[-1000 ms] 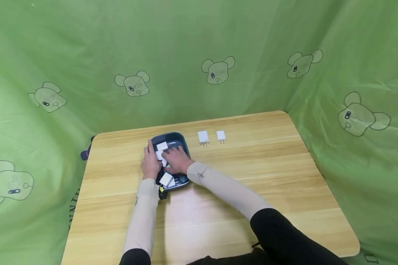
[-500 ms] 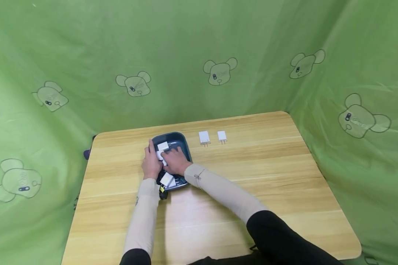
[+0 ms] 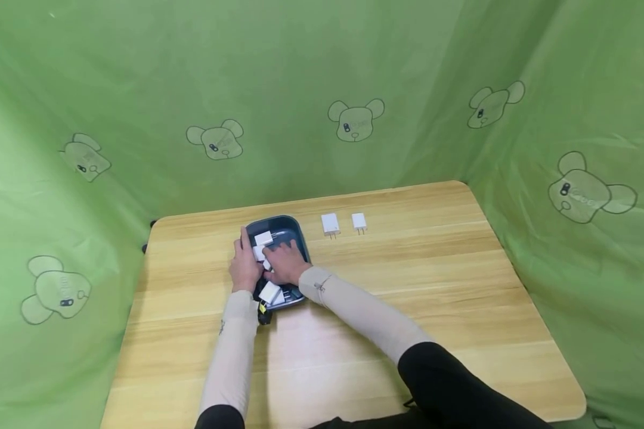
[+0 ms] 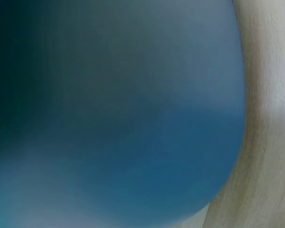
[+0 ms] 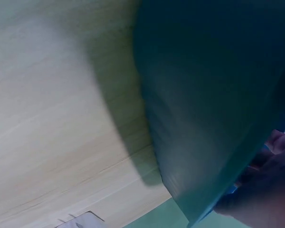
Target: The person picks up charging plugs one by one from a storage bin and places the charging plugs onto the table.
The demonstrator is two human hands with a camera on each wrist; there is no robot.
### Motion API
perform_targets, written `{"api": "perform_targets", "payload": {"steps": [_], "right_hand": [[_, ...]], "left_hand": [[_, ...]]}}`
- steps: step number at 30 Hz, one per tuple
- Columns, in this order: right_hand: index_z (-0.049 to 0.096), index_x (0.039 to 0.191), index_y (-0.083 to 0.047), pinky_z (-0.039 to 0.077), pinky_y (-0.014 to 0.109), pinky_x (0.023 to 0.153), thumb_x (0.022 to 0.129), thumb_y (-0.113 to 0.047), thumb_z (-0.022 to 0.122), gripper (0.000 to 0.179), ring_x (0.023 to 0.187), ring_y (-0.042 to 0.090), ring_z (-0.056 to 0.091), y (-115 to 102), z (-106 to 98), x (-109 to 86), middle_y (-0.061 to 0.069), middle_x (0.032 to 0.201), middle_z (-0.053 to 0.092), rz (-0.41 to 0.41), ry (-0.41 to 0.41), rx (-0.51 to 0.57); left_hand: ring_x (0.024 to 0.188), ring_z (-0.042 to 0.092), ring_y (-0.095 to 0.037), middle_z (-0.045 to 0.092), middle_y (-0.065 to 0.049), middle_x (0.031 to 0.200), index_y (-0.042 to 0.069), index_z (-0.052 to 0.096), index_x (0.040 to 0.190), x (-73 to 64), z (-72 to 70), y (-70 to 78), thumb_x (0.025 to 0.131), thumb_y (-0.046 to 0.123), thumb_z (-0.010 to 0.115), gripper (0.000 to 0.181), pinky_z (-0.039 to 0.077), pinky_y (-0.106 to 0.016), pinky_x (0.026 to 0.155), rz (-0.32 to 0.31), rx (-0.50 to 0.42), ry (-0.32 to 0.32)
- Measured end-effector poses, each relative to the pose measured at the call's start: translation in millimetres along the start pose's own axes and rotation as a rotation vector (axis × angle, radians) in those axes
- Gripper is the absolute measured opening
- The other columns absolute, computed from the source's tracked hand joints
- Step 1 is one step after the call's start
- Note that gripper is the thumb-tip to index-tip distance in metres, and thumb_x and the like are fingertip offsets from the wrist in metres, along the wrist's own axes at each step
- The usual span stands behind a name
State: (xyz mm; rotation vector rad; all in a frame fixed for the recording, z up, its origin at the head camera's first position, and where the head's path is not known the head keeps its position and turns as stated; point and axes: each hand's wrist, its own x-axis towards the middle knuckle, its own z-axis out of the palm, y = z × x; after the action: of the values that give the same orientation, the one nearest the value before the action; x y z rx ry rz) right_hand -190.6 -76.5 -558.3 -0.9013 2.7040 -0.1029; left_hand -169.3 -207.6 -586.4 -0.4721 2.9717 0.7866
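Note:
A dark blue-green plastic tray (image 3: 283,223) holds several white plug chargers, among them one charger (image 3: 263,238) near its far end and another charger (image 3: 269,292) near its front. My left hand (image 3: 244,268) grips the tray's left side, index finger along the rim and thumb over the inside. Reaching in from the right, my right hand (image 3: 287,263) has thumb and index finger around a white charger (image 3: 267,265) in the middle; its other fingers are partly hidden. The tray's outer wall (image 4: 147,95) fills the left wrist view. In the right wrist view, the curled fingers (image 5: 275,142) show past the rim.
Two white chargers, a larger one (image 3: 330,223) and a smaller one (image 3: 359,221), lie side by side right of the tray, prongs toward me. The wooden table (image 3: 434,268) ends at a green curtain (image 3: 290,161). A dark device (image 3: 264,316) sits at my left wrist.
My right hand has shifted slightly left and stays inside the tray at the middle chargers. The left hand keeps its place on the tray's side.

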Motion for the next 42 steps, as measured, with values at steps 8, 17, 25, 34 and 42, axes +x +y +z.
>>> {"api": "perform_targets", "payload": {"steps": [8,17,25,34,42], "right_hand": [[0.053,0.146,-0.020,0.037,0.057,0.117,0.088,-0.055,0.070,0.070,0.127,0.027,0.060,-4,-2,4.1,0.001,0.136,0.068,0.050,0.020,-0.023],[0.052,0.147,-0.019,0.034,0.060,0.119,0.085,-0.058,0.071,0.075,0.127,0.027,0.062,-7,-1,7.3,0.003,0.131,0.071,0.114,0.019,-0.049],[0.050,0.148,-0.020,0.034,0.060,0.117,0.091,-0.054,0.065,0.068,0.129,0.029,0.060,-13,2,5.2,0.006,0.135,0.068,0.141,-0.017,-0.045],[0.052,0.146,-0.023,0.037,0.059,0.114,0.094,-0.047,0.063,0.058,0.127,0.027,0.060,-17,2,5.0,0.006,0.137,0.067,0.168,-0.007,-0.048],[0.049,0.148,-0.021,0.038,0.058,0.114,0.096,-0.043,0.063,0.058,0.126,0.027,0.061,-14,3,2.9,0.004,0.135,0.068,0.144,0.024,-0.033]], "left_hand": [[0.090,0.067,-0.049,0.038,-0.021,0.154,0.018,0.006,0.165,-1.3,-0.9,-0.1,0.078,0.001,0.075,0.112,0.057,-0.059,0.074,0.006,0.008,0.004],[0.085,0.066,-0.046,0.038,-0.021,0.153,0.017,0.008,0.165,-2.1,-0.1,1.2,0.076,-0.001,0.074,0.112,0.057,-0.056,0.070,0.006,0.009,0.016],[0.086,0.066,-0.047,0.038,-0.020,0.154,0.018,0.007,0.165,-2.3,2.3,0.8,0.075,-0.002,0.073,0.113,0.057,-0.057,0.071,0.010,0.008,0.017],[0.089,0.067,-0.049,0.038,-0.021,0.154,0.018,0.008,0.165,-1.7,0.8,1.1,0.076,-0.002,0.072,0.111,0.058,-0.059,0.074,0.009,0.001,0.021],[0.090,0.066,-0.050,0.038,-0.020,0.154,0.019,0.007,0.165,-3.7,1.1,-0.3,0.077,-0.001,0.072,0.111,0.057,-0.059,0.076,-0.006,-0.001,0.016]]}}
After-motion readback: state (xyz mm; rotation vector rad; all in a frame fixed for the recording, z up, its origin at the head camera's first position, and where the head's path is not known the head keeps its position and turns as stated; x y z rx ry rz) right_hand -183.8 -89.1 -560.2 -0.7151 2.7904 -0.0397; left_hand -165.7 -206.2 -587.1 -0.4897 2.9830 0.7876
